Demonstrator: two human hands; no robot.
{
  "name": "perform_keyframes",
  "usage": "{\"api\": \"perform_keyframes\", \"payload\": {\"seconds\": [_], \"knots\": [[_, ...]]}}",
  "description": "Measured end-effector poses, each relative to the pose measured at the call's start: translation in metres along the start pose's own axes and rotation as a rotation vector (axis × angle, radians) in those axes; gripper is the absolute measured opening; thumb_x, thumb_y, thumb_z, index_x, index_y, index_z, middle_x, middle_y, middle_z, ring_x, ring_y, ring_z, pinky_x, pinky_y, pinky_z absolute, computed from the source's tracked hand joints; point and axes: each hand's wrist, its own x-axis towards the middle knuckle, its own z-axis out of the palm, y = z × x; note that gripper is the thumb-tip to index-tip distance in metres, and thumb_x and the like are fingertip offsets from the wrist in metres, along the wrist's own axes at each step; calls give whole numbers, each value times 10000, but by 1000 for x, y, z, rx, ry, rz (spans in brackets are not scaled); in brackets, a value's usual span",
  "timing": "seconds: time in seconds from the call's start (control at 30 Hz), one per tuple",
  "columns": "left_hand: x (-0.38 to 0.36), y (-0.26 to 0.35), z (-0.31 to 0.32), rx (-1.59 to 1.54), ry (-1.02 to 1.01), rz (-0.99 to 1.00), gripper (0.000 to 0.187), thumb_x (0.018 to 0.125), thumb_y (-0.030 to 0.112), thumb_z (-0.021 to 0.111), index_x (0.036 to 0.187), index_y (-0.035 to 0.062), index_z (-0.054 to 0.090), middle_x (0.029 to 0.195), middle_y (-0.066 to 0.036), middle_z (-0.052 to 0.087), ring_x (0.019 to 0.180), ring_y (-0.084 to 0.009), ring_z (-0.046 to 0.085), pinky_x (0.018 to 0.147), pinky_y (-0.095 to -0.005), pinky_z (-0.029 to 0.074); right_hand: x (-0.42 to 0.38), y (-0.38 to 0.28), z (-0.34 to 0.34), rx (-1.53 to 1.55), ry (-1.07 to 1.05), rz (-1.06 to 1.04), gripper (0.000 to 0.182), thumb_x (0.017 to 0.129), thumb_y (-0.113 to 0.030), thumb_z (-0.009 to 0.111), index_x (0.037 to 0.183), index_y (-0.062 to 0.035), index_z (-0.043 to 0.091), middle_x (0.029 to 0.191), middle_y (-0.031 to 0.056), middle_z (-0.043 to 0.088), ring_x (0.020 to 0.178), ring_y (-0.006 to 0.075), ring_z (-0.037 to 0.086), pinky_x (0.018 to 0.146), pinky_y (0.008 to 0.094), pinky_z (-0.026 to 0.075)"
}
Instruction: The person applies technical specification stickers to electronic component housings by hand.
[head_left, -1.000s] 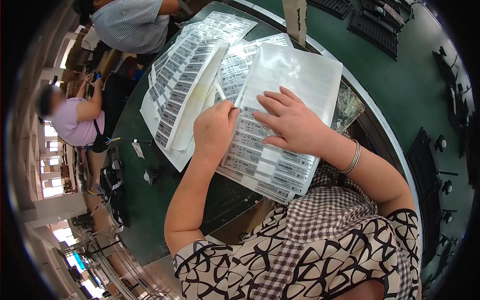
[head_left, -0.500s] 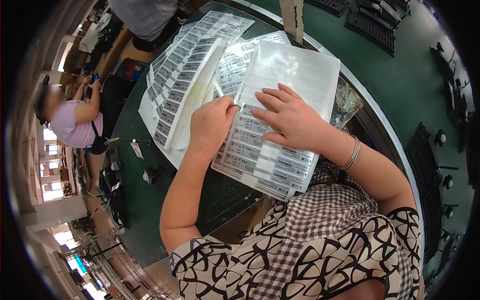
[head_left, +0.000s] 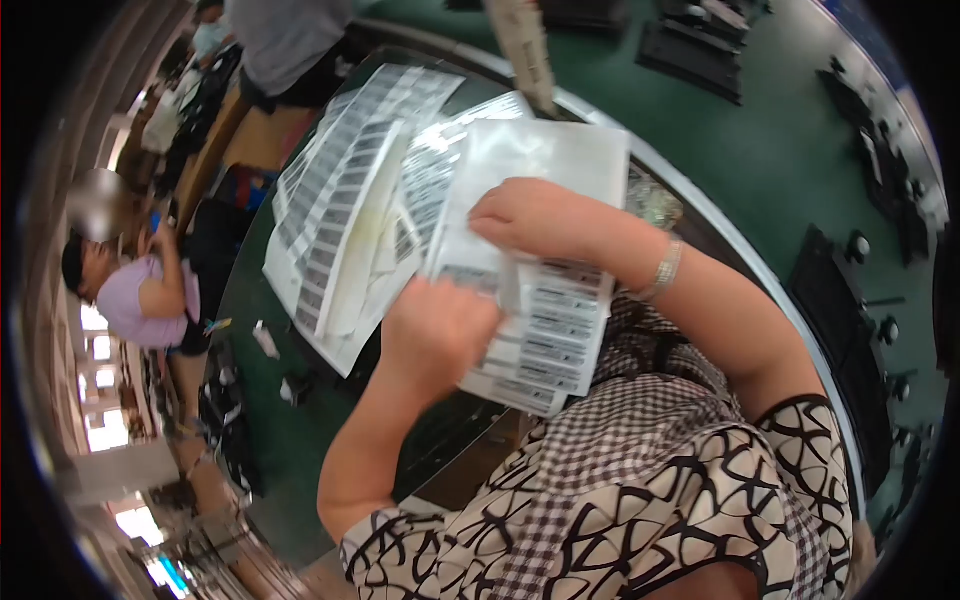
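Observation:
A sheet of printed labels lies at the table's near edge, its upper part under a glossy whitish sheet. My left hand, blurred, is closed at the label sheet's left side, with a pale strip rising from its fingertips. Above it, my right hand rests over the whitish sheet, wrist bent and fingers pressed together pointing left; what they hold, if anything, is hidden. More printed label sheets lie fanned out to the left, overlapping each other.
Left, a person in a lilac top sits beyond the green table; another person is at the top. An upright post stands behind the sheets. A metal rail curves along the right, with black parts beyond.
My left hand has moved down and closer to me, a pale strip now at its fingertips. My right hand has shifted left, its spread fingers drawn together. The view has shifted slightly.

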Motion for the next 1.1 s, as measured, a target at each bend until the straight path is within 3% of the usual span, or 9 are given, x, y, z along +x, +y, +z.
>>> {"api": "perform_keyframes", "payload": {"seconds": [0.13,0.27,0.37,0.53,0.67,0.73,0.77,0.87,1.1], "knots": [[17,57,-59,-565,-145,223,267,726,298,797,704,142,581,602,39,485,548,-179,496,520,-318,345,7,-8,-10,-10,-58,97,441,951,-365,481,1112,-9,685,1110,201,671,1074,380,602,966,440,448],[23,56,-75,-965,-25,-2,284,704,278,834,731,93,621,605,-1,519,536,-178,472,507,-299,342,5,-2,-12,-50,2,44,423,955,-364,490,1110,-23,685,1092,199,674,1050,389,608,953,435,454],[32,58,-71,-616,77,-393,237,729,121,809,752,22,594,626,-26,496,558,-129,433,519,-273,332,-51,16,-30,278,486,40,453,969,-379,488,1048,19,688,1055,174,690,987,336,638,896,419,485],[68,35,-46,-470,262,-442,199,782,49,759,789,3,565,644,16,428,596,-74,377,522,-236,298,-195,73,-20,1283,1068,104,418,1031,-346,450,1130,8,650,983,69,682,929,151,620,849,325,500],[115,52,-26,-369,207,-310,154,840,17,700,797,13,551,675,29,415,604,-59,356,526,-225,281,-264,72,18,1594,1040,194,540,1040,-432,391,1269,27,559,1341,211,524,1180,263,553,1036,388,436],[141,86,-17,-295,255,-49,179,791,35,734,767,23,558,642,-22,460,555,-132,407,523,-272,322,-271,71,31,1756,969,149,681,1029,-513,343,1427,37,385,1504,250,334,1379,334,373,1153,438,303],[149,110,-31,-153,104,67,150,815,164,726,840,19,698,757,-132,669,690,-308,616,662,-398,483,-272,66,33,1809,967,131,717,1025,-530,323,1458,41,313,1523,252,296,1414,345,305,1177,442,252],[163,144,-4,-189,39,348,174,777,190,774,807,39,692,735,-108,656,679,-299,613,654,-402,488,-272,68,30,2011,925,42,808,997,-591,335,1497,35,227,1560,243,221,1463,336,204,1200,421,207],[184,183,25,-470,-25,564,224,712,67,778,723,46,556,624,-63,512,548,-238,456,540,-347,357,-280,78,33,2028,1023,-131,753,962,-612,424,1452,-43,370,1431,231,444,1354,348,399,1138,482,284]]}}
